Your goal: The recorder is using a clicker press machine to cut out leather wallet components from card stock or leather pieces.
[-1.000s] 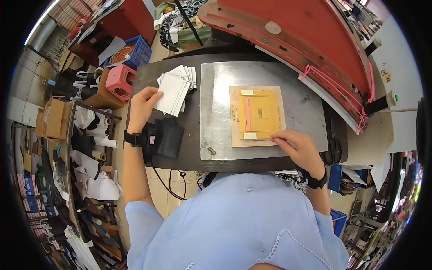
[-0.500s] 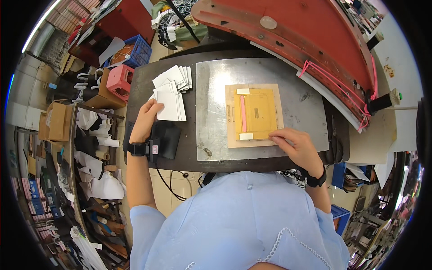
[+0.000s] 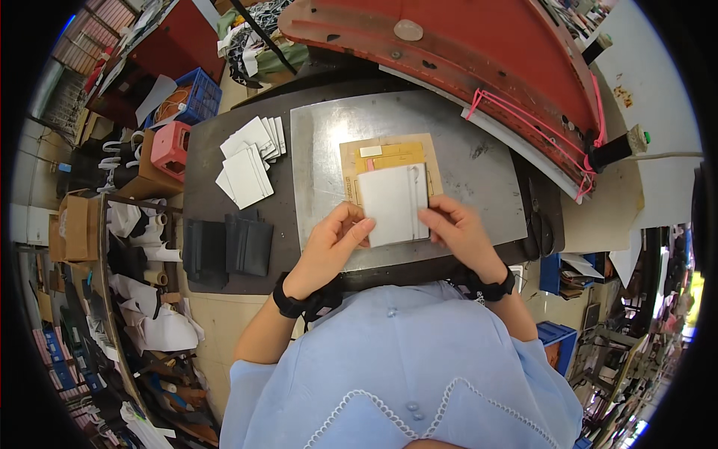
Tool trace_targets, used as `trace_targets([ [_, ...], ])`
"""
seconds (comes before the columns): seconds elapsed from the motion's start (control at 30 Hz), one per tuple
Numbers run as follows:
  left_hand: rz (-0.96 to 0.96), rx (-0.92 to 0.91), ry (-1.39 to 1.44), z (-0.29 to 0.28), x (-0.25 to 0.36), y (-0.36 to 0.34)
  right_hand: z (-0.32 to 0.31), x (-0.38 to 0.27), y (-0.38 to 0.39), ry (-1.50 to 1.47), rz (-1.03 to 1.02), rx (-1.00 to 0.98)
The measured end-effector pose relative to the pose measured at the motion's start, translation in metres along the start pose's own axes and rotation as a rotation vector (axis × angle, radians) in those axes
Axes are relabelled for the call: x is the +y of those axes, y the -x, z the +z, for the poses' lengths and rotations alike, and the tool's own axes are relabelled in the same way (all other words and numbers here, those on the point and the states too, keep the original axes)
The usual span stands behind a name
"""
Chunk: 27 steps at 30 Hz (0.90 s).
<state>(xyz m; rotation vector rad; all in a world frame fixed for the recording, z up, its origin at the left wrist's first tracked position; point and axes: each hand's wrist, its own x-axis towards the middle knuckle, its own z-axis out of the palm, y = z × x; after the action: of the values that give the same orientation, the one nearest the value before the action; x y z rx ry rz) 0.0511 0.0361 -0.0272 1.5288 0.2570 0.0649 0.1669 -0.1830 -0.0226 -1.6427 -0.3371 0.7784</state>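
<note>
A white flat rectangular piece (image 3: 389,206), with a dark edge and lines along its right side, is held between my two hands. My left hand (image 3: 329,243) pinches its lower left edge. On the opposite edge, the thumb and fingers of my right hand (image 3: 458,228) are closed, slightly blurred. The piece covers most of a yellow template (image 3: 407,152) with a pink strip and a pale pad, fixed on a tan board (image 3: 428,148). Under the board lies a grey metal plate (image 3: 486,198). Several more white pieces (image 3: 247,178) are fanned out in two overlapping groups to the left.
Two black folded leather-like pieces (image 3: 249,247) lie at the table's near left. A large red machine head (image 3: 479,67) with pink cord (image 3: 523,127) overhangs the far right. Beyond the table's left edge are a pink stool (image 3: 170,150) and a blue crate (image 3: 200,97).
My left hand has moved right from the white stack, bringing a white piece over the yellow template. My right hand has shifted from the template's corner onto that piece. The view has shifted slightly.
</note>
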Motion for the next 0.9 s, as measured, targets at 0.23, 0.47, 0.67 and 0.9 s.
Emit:
trace_targets([
  [0.23,0.38,0.08,-0.807,-0.021,0.006,-0.015,-0.009,-0.005,-0.026,0.01,-0.042,0.099],
  [0.47,0.542,-0.044,-0.977,-0.012,0.003,-0.028,0.0,0.005,-0.03,0.21,-0.124,0.172],
  [0.67,0.543,-0.068,-1.037,-0.01,-0.001,-0.034,0.005,0.005,-0.033,0.215,-0.116,0.191],
  [0.9,0.536,-0.092,-1.064,-0.01,-0.005,-0.035,0.004,0.009,-0.036,0.189,-0.098,0.182],
])
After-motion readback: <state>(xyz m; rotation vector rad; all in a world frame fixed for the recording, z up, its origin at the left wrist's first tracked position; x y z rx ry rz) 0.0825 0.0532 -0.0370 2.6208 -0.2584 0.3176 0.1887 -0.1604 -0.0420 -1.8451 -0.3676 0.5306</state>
